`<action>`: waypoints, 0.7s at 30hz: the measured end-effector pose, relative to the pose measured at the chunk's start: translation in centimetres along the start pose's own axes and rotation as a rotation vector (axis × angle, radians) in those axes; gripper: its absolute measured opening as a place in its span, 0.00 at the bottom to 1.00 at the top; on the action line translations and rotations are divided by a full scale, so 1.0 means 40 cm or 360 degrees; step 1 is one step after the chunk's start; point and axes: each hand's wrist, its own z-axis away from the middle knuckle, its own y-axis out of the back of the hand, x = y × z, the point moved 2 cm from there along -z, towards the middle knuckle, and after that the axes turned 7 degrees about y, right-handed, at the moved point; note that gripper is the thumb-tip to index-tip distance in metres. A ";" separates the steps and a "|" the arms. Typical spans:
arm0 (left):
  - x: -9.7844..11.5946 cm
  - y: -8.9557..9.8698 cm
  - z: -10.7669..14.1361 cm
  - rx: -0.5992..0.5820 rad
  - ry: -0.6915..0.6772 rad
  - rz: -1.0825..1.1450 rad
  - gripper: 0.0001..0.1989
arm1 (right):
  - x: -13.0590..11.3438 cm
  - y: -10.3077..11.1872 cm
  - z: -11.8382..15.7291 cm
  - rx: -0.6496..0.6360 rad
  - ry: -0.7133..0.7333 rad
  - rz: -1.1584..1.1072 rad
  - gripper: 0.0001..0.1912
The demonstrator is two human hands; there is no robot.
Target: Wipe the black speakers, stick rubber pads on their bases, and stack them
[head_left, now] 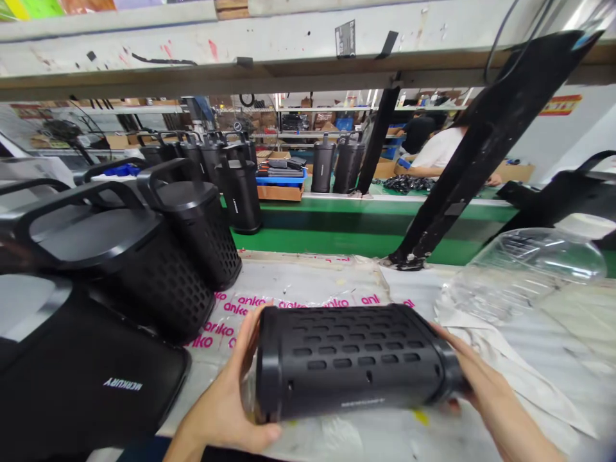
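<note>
A black portable speaker (346, 359) with rows of slots lies on its side between my hands, above the plastic-covered bench (337, 282). My left hand (235, 391) grips its left end, thumb below and fingers behind. At the other end, my right hand (474, 372) is wrapped round the edge, its fingers mostly hidden behind the speaker. Pale lettering on its near side is blurred. To the left stand several similar speakers with carry handles, among them a near speaker (91, 378) marked MERKURY and a speaker with a perforated side (192, 218).
A clear plastic bottle (543, 263) lies at the right beside a white cloth (510, 366). A slanted black post (471, 167) rises from the bench's far edge. Beyond runs a green conveyor (308, 224) carrying a speaker (239, 192). A person in white (437, 151) sits across it.
</note>
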 end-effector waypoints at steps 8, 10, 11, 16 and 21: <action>0.020 -0.011 -0.021 -0.0047 0.0447 0.0030 0.76 | 0.026 0.023 -0.021 0.0066 -0.0058 0.0368 0.36; 0.008 -0.025 -0.021 0.0042 0.0389 0.0037 0.71 | 0.044 0.064 -0.027 0.0136 -0.0106 0.0562 0.38; 0.003 -0.031 -0.019 0.0063 0.0354 0.0021 0.67 | 0.055 0.077 -0.030 0.0161 -0.0067 0.0706 0.41; 0.005 -0.041 -0.011 0.0014 0.0189 -0.0138 0.62 | 0.109 0.075 -0.048 0.0107 0.0104 0.1339 0.51; 0.017 -0.039 -0.009 -0.0006 0.0173 -0.0231 0.62 | 0.101 0.099 -0.074 0.0276 0.0234 0.1301 0.39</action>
